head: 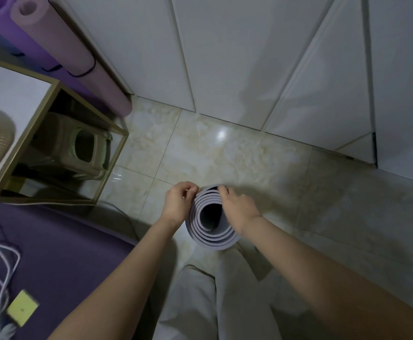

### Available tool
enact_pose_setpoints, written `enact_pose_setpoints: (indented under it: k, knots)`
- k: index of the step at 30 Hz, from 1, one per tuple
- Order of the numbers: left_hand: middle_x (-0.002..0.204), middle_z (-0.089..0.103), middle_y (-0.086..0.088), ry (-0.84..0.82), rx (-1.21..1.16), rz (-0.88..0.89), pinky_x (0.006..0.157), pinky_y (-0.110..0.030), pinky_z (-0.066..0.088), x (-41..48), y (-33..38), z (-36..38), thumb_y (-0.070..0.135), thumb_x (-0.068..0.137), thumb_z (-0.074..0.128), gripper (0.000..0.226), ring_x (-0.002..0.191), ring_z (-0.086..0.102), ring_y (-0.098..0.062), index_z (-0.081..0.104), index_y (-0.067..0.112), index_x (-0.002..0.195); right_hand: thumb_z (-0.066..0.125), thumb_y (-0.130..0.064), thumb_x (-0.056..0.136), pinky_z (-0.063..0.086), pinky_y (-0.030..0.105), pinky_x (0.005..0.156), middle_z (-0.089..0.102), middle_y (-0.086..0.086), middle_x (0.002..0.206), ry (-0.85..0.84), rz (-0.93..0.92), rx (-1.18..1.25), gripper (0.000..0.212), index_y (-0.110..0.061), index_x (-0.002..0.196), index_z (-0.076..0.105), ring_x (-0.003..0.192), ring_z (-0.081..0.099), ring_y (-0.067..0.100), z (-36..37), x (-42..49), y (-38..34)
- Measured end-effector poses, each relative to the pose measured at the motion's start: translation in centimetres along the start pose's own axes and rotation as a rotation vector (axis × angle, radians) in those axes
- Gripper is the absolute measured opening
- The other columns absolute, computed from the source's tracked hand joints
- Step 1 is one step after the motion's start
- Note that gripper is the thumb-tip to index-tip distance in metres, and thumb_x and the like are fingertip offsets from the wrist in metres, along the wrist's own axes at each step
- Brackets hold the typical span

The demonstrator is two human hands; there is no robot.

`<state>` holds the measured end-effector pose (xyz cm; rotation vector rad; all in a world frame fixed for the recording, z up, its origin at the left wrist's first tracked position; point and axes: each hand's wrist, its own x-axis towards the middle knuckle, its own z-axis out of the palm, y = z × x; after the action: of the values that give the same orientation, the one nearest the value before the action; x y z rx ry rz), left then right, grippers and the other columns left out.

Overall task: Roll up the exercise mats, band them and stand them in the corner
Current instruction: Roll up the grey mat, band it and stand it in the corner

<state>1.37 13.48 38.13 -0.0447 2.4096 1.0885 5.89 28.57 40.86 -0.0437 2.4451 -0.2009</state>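
Glossy marbled floor tiles meet white panelled doors. You see the rolled mat end-on, upright before your legs: lilac foam, spiral layers, dark hollow core, its length hidden. Your left hand and right hand grip its top rim with curled fingers, fingertips partly hidden. Banded mats lean in the corner, partly cropped.

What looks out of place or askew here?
The upright lavender foam mat roll, gripped by left hand and right hand, is loosely wound: layers gap around a wide core. The pink rolled mat in the corner is far tighter.
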Motion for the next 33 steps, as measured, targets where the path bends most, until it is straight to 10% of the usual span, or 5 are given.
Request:
enact_pose_setpoints:
  k: [5, 10, 16, 23, 33]
  knots:
    - [0.102, 0.059, 0.001, -0.179, -0.078, 0.001, 0.082, -0.022, 0.040, -1.1, 1.6, 0.9, 0.025, 0.090, 0.062, 0.027, 0.094, 0.055, -0.013, 0.055, 0.011, 0.112, 0.047, -0.007, 0.093, 0.041, 0.034, 0.070, 0.033, 0.018, 0.142, 0.036, 0.080, 0.138, 0.060, -0.005, 0.143, 0.013, 0.104, 0.060, 0.035, 0.4, 1.2, 1.3]
    - [0.141, 0.035, -0.010, -0.256, 0.233, 0.187, 0.103, -0.030, 0.032, -2.2, 1.2, 2.5, 0.008, 0.090, 0.052, 0.058, 0.126, 0.038, -0.028, 0.027, 0.009, 0.143, 0.044, -0.032, 0.098, 0.024, 0.049, 0.113, -0.016, 0.008, 0.158, 0.076, -0.042, -0.064, 0.080, -0.014, 0.150, -0.014, 0.144, 0.009, 0.035, 0.6, 1.8, 2.7]
    - [0.152, 0.019, -0.004, -0.328, 0.592, 0.275, 0.100, -0.033, 0.038, -1.5, 1.2, 1.4, 0.013, 0.095, 0.042, 0.063, 0.134, 0.026, -0.024, 0.009, 0.011, 0.150, 0.049, -0.042, 0.095, 0.045, 0.035, 0.084, 0.037, 0.007, 0.143, 0.060, -0.166, 0.176, 0.065, -0.015, 0.146, 0.020, 0.114, 0.054, 0.028, 0.0, 1.8, 3.1]
    - [0.142, 0.027, -0.009, -0.237, 0.753, 0.153, 0.079, -0.037, 0.046, -1.0, 1.1, 1.5, 0.024, 0.100, 0.039, 0.062, 0.114, 0.043, -0.029, 0.004, 0.016, 0.150, 0.033, -0.029, 0.102, 0.044, 0.045, 0.100, 0.060, 0.012, 0.125, -0.015, -0.062, 0.781, 0.036, -0.015, 0.124, 0.058, 0.114, 0.057, 0.026, -0.6, 3.8, 4.8]
    - [0.136, 0.032, -0.009, -0.211, 0.738, 0.148, 0.076, -0.039, 0.048, -0.3, 1.4, 2.2, 0.016, 0.098, 0.041, 0.062, 0.108, 0.048, -0.030, 0.006, 0.019, 0.149, 0.043, -0.014, 0.098, 0.045, 0.031, 0.083, 0.067, 0.010, 0.112, 0.038, -0.170, 0.443, 0.031, -0.014, 0.122, 0.061, 0.101, 0.062, 0.025, -1.7, 5.2, 5.5]
